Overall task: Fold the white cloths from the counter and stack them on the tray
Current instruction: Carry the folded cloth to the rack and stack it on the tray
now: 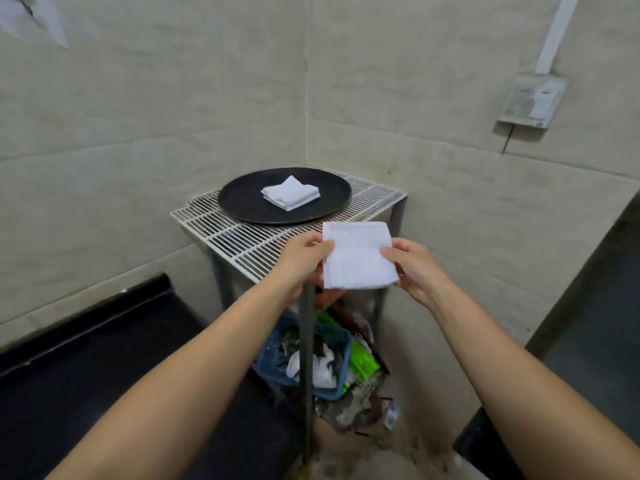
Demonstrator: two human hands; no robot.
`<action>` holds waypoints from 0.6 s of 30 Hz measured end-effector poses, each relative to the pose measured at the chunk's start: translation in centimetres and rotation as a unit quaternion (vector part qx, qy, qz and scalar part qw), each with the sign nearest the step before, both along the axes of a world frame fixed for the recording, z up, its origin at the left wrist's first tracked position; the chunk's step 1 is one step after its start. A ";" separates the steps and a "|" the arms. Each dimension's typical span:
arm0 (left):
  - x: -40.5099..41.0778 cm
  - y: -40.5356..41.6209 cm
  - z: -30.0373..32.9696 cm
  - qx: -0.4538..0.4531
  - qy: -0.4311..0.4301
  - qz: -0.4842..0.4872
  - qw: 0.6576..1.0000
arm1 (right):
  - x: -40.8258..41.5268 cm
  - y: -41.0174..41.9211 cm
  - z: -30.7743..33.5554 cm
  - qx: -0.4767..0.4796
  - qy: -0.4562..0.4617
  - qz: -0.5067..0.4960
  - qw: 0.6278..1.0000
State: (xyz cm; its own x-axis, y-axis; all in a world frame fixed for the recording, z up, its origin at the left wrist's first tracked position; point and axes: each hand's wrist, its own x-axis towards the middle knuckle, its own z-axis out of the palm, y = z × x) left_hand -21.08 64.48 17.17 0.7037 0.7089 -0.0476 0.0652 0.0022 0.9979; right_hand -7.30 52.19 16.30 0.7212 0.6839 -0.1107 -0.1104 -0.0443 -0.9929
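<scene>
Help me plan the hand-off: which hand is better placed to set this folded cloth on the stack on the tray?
Probably the left hand. It pinches the held cloth on the side nearer the tray, and the stack lies ahead and to the left. The right hand would have to cross further over.

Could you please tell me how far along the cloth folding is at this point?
Done: a small stack of folded cloths already sits on the black tray. In hand: the left hand and right hand pinch a partly folded white cloth above the wire rack. Left: setting it on the stack.
</scene>
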 end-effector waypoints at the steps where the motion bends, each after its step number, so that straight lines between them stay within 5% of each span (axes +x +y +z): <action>1: 0.8 1.4 0.7 0.009 -0.003 0.011 1.000 | 1.2 1.8 0.6 0.008 -0.006 0.010 1.000; 9: 6.8 13.5 3.4 0.017 -0.008 0.138 0.990 | 10.0 18.2 4.2 0.043 -0.074 0.127 0.988; 18: 12.1 23.1 1.6 -0.030 0.029 0.303 0.952 | 16.5 32.7 3.7 -0.048 -0.263 0.255 0.929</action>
State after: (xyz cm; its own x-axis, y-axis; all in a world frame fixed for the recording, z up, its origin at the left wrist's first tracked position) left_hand -8.95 87.62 18.82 0.1616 0.9786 -0.1271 0.0893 0.1138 0.9895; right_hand 9.18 84.88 19.98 0.2772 0.9569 0.0868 0.4489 -0.0492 -0.8922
